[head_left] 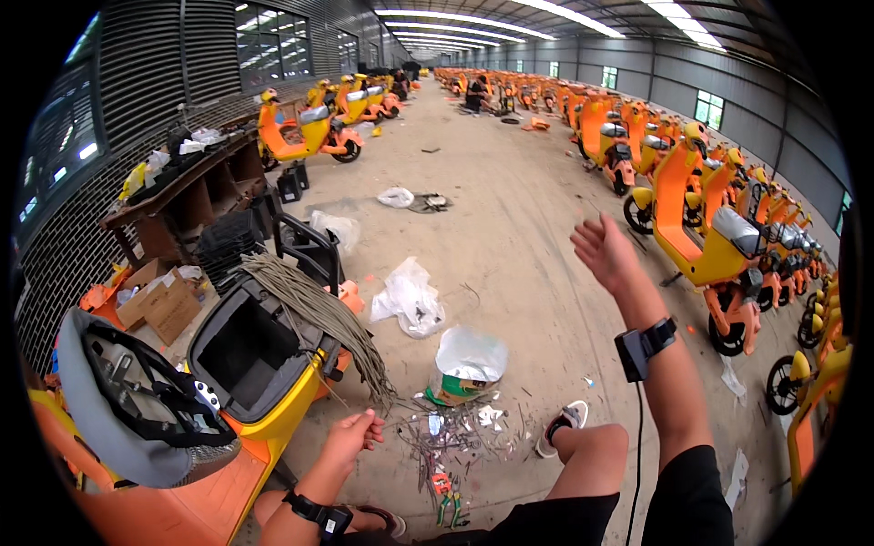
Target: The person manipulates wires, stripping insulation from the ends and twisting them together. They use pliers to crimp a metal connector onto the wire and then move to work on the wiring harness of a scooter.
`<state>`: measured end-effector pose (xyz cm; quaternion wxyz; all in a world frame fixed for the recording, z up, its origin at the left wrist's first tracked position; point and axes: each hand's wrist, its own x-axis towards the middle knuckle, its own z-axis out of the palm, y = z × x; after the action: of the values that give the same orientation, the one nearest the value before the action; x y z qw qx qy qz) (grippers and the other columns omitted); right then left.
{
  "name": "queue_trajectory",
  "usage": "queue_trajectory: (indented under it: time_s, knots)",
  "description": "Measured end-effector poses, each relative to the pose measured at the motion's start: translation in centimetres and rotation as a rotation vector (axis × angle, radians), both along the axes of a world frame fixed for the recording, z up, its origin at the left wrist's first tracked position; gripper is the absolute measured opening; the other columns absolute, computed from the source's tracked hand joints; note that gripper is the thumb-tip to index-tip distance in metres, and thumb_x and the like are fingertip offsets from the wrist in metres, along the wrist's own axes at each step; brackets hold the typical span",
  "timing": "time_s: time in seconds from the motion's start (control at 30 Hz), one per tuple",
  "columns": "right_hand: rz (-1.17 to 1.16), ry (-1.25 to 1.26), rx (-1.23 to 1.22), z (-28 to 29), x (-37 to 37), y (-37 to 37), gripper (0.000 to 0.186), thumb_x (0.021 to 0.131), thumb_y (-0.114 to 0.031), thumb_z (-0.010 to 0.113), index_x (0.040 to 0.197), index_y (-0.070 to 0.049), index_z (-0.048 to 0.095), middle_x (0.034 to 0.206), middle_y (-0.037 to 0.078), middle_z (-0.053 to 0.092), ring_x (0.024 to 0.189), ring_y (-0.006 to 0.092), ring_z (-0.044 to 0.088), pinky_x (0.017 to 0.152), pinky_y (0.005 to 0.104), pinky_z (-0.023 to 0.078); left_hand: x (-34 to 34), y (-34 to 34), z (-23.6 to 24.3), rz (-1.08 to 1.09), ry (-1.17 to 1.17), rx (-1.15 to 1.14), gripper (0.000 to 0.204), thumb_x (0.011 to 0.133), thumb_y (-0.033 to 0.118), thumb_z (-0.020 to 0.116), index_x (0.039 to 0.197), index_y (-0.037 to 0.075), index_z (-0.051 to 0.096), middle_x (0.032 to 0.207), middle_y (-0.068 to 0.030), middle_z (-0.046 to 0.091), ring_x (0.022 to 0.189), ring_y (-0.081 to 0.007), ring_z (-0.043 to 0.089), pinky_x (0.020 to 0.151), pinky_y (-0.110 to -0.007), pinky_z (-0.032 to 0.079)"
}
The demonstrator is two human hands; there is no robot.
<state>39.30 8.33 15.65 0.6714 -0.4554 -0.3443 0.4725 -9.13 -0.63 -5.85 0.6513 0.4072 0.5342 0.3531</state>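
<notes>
My left hand (350, 439) is low beside the near scooter, its fingers half curled and apart, with nothing visible in them. My right hand (604, 257) is raised out over the floor to the right, fingers stretched and holding nothing. The yellow and orange scooter (196, 496) stands at my left with its grey seat (118, 409) tipped up. Below the seat, the dark storage box (246, 350) is uncovered. A thick bundle of grey-green cables or ties (319, 309) drapes over the box's far edge and hangs toward my left hand.
A translucent bucket (471, 355) stands ahead of me, near green-handled pliers (449, 510) and scattered scraps (455, 435). Plastic bags (410, 298) lie beyond. Rows of scooters (692, 227) line the right; a brown workbench (187, 196) and cardboard (164, 305) are left. People sit farther off.
</notes>
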Motion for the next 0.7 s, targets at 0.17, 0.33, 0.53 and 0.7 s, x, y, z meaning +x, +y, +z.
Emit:
queue_trajectory:
  time_s: [0.17,0.33,0.53,0.7]
  knots:
    - [0.063,-0.170,0.383,11.6,-8.6,-0.3,0.071,0.098,-0.045,0.041,0.144,0.006,0.021,0.149,0.019,0.031,0.135,0.0271,0.035,0.112,0.0351,0.028,0.4,0.3,0.1,-0.024,-0.041,0.009,0.031,0.097,0.031,0.053,0.094,0.002,0.062,0.077,-0.0049,0.063,0.068,-0.0144,0.062,0.059,-0.025,0.045]
    - [0.093,-0.318,0.579,15.2,-13.8,-3.0,0.065,0.100,-0.041,0.040,0.145,0.003,0.023,0.146,0.017,0.035,0.133,0.0236,0.039,0.112,0.0325,0.031,0.3,0.1,-0.4,-0.001,-0.026,-0.001,0.031,0.097,0.032,0.053,0.093,0.002,0.063,0.076,-0.0045,0.063,0.067,-0.0143,0.062,0.058,-0.026,0.045]
    - [0.167,-0.342,0.572,11.8,-15.4,-3.6,0.067,0.099,-0.041,0.041,0.144,0.004,0.023,0.146,0.020,0.035,0.134,0.0270,0.039,0.111,0.0348,0.031,0.4,0.0,-0.7,-0.023,-0.014,-0.004,0.032,0.097,0.031,0.053,0.092,0.002,0.064,0.077,-0.0039,0.063,0.067,-0.0133,0.062,0.057,-0.024,0.045]
    - [0.213,-0.305,0.463,8.4,-16.1,-3.9,0.065,0.100,-0.041,0.040,0.145,0.003,0.024,0.144,0.020,0.038,0.133,0.0266,0.040,0.111,0.0357,0.031,1.8,0.5,0.7,-0.098,0.003,0.052,0.030,0.097,0.028,0.053,0.097,0.001,0.066,0.078,-0.0014,0.063,0.069,-0.0106,0.061,0.059,-0.023,0.045]
